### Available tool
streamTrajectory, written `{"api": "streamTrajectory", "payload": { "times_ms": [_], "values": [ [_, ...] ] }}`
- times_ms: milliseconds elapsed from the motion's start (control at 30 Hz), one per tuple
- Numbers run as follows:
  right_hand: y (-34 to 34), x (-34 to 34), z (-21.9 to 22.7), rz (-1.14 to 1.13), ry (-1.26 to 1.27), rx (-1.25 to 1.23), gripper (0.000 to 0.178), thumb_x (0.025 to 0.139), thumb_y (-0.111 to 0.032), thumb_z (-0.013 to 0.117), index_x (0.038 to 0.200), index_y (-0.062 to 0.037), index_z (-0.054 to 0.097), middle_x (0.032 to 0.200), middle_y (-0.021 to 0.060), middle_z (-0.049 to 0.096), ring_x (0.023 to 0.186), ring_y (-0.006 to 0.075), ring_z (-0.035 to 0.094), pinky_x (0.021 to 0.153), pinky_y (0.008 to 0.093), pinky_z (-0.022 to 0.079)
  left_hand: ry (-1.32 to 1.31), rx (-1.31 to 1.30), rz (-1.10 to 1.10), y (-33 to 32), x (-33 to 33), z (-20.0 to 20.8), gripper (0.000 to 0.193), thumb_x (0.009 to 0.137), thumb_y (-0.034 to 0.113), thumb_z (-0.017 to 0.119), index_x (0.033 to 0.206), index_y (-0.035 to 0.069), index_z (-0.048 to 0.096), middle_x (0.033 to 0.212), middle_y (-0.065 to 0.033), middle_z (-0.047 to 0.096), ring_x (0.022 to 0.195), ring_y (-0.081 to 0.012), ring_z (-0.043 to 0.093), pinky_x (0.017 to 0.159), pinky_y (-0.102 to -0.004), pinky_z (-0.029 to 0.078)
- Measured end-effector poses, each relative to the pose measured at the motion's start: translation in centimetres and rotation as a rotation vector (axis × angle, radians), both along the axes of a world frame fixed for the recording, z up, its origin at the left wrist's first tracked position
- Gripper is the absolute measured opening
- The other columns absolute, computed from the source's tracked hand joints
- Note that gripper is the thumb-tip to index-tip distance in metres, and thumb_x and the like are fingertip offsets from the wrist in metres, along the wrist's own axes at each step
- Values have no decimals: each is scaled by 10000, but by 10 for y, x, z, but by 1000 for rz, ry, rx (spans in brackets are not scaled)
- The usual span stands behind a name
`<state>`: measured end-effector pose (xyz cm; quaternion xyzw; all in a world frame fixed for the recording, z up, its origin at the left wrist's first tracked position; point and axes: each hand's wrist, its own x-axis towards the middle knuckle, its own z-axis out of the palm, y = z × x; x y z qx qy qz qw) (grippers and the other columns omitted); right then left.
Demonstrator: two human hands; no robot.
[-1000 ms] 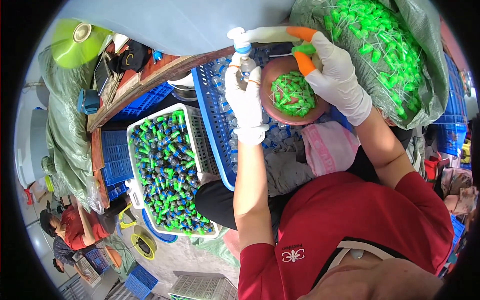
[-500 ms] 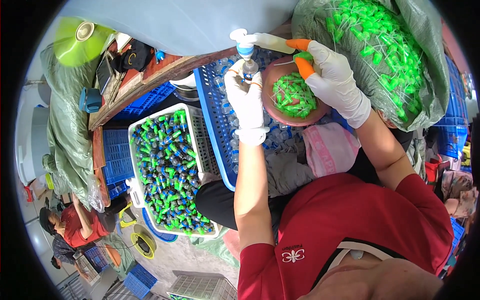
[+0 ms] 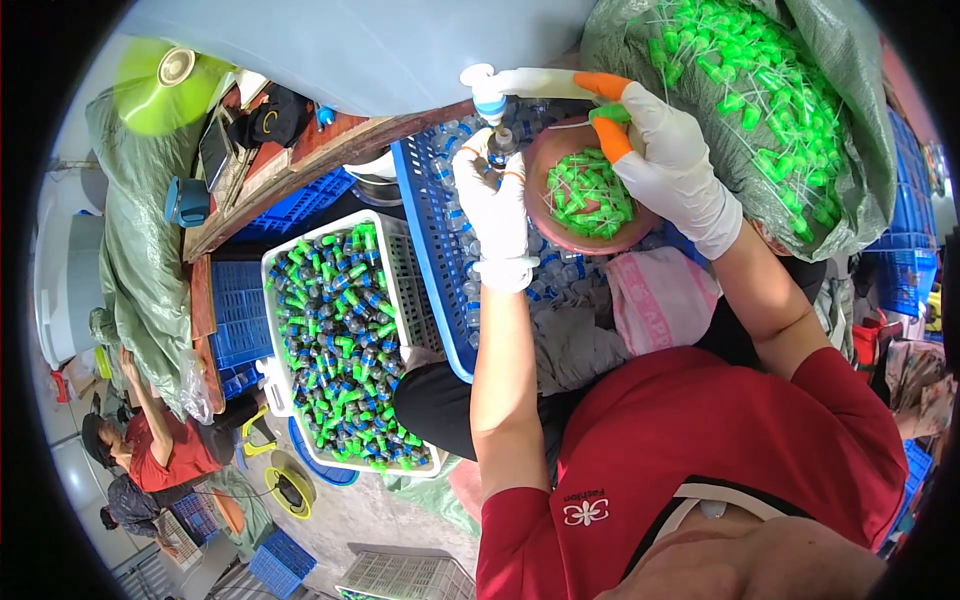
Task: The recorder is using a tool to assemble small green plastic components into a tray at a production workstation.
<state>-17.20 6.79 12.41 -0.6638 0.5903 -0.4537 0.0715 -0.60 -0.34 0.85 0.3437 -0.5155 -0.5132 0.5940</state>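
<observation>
My left hand (image 3: 492, 205), in a white glove, is closed around a small clear bottle (image 3: 502, 150) with dark contents. The bottle stands upright just under a white-and-blue tap (image 3: 489, 98) on a large grey container. My right hand (image 3: 668, 155), gloved with orange finger covers, pinches a green cap (image 3: 610, 115) between thumb and fingers. Its index finger touches the end of a white bar (image 3: 545, 83) that reaches to the tap. Below that hand, a pink bowl (image 3: 540, 205) holds several green caps with thin white stems (image 3: 590, 190).
A blue basket (image 3: 425, 240) of clear bottles lies under my hands. To its left, a white crate (image 3: 408, 270) holds filled, green-capped bottles. A grey-green sack (image 3: 850, 190) of green caps stands at right. The grey container (image 3: 390, 50) fills the top. A co-worker (image 3: 160, 450) sits far left.
The dark contents have risen in the bottle under the tap. My hands have barely moved. At far left, the co-worker's arm reaches further up.
</observation>
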Motion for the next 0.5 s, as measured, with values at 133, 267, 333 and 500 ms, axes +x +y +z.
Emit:
{"api": "streamTrajectory", "payload": {
  "times_ms": [133,267,333,500],
  "values": [
    [7,5,-7,16,45,-76,381,877,-4,608,1255,-41,580,702,64,569,572,172,554,550,292,450,-138,-36,19,3,8,-25,414,860,-61,630,1252,13,523,1171,-87,570,1025,-156,572,927,-307,469],
    [13,4,-23,27,194,48,328,848,-21,623,1171,-19,570,788,135,619,662,300,629,598,377,497,-227,-45,-128,33,5,-12,394,875,-49,607,1252,20,517,1160,-92,573,1000,-159,581,910,-305,478],
    [15,7,-31,44,248,126,307,837,-27,628,1137,-14,568,824,161,635,703,344,649,619,408,511,-104,-23,-287,44,7,-8,387,894,-24,593,1266,27,499,1151,-90,573,992,-160,583,905,-302,479],
    [9,12,-60,275,122,69,351,813,-121,676,1123,-30,539,895,196,641,806,390,654,709,429,529,175,378,-559,68,16,-8,427,936,68,587,1332,47,429,1132,-74,553,1026,-143,551,924,-294,452]
  ]
}}
